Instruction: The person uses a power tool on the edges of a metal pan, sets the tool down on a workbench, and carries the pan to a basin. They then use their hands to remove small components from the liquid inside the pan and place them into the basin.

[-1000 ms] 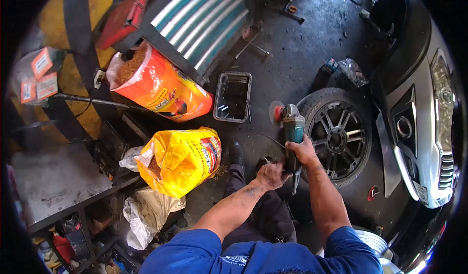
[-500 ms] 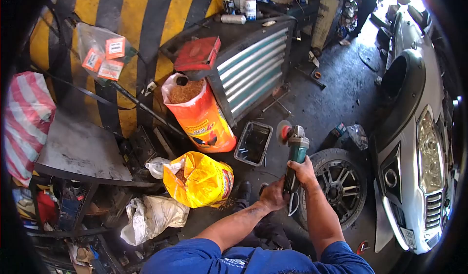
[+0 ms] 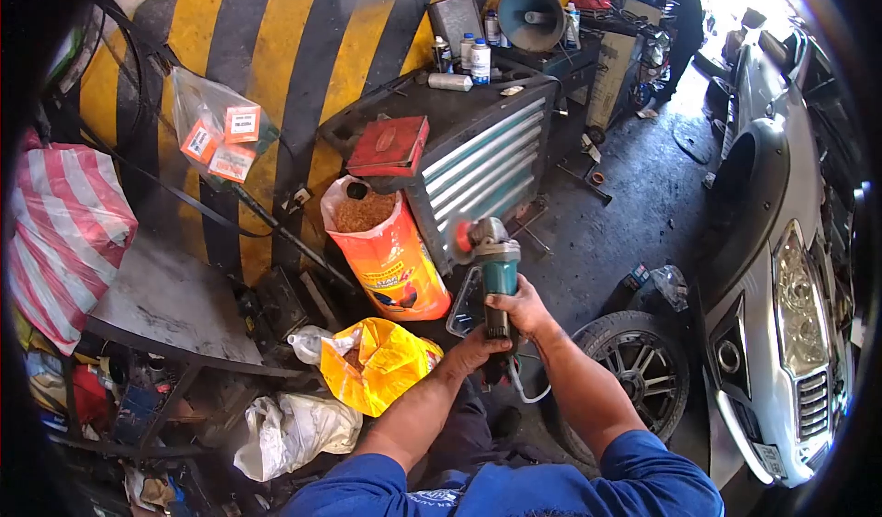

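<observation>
A teal angle grinder (image 3: 501, 276) is held upright in front of my body, its metal head at the top with a reddish disc (image 3: 462, 236) on the left side. The disc looks blurred. My right hand (image 3: 525, 307) is wrapped round the grinder's body, thumb along the top. Lower down, my left hand (image 3: 470, 350) grips the dark rear end, its fingers partly hidden. A pale cord (image 3: 533, 396) loops below the tool. Behind the grinder, a black tray (image 3: 467, 304) on the floor is partly covered.
An orange sack (image 3: 393, 258) and a yellow sack (image 3: 377, 365) stand at the left. Behind them is a tool cabinet (image 3: 487, 163) with a red box (image 3: 388, 147). A wheel (image 3: 634, 370) lies at the right, beside a silver car (image 3: 749, 306). A person (image 3: 682, 34) stands far back.
Both hands have moved left with the grinder, which now hangs in front of the tray and cabinet. The view has tilted up, showing more of the wall and the person behind.
</observation>
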Demonstrator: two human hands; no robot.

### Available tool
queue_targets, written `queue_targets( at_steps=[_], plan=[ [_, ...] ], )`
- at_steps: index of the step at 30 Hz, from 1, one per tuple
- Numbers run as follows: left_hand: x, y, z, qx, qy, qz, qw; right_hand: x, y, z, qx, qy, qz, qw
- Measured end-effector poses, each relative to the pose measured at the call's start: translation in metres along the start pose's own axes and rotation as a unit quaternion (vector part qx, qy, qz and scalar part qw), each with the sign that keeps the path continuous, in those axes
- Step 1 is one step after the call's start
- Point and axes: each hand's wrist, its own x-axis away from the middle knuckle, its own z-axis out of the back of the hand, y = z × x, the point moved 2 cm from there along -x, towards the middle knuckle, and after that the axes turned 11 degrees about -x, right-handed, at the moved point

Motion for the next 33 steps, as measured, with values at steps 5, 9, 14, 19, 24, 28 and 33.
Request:
queue_targets(
  at_steps=[5,9,14,19,24,28,33],
  plan=[
    [0.011,0.036,0.056,-0.010,0.108,-0.047,0.993,-0.049,-0.019,-0.074,0.006,-0.066,-0.020,0.998],
    [0.033,0.071,0.116,-0.038,0.187,-0.063,0.980,-0.107,-0.002,-0.136,0.007,-0.177,0.000,0.984],
    [0.060,0.124,0.183,-0.067,0.255,-0.028,0.964,-0.170,0.019,-0.185,0.158,-0.183,0.012,0.970],
    [0.064,0.149,0.237,-0.099,0.365,-0.006,0.926,-0.205,-0.014,-0.160,0.278,-0.048,0.094,0.955],
    [0.048,0.148,0.281,-0.080,0.441,0.009,0.894,-0.294,-0.050,-0.091,0.427,0.111,0.260,0.859],
    [0.029,0.160,0.304,-0.196,0.479,-0.005,0.855,-0.376,-0.082,-0.061,0.468,0.123,0.368,0.794],
    [-0.001,0.177,0.322,-0.208,0.516,0.063,0.829,-0.459,-0.091,-0.054,0.522,0.116,0.364,0.763]
  ],
)
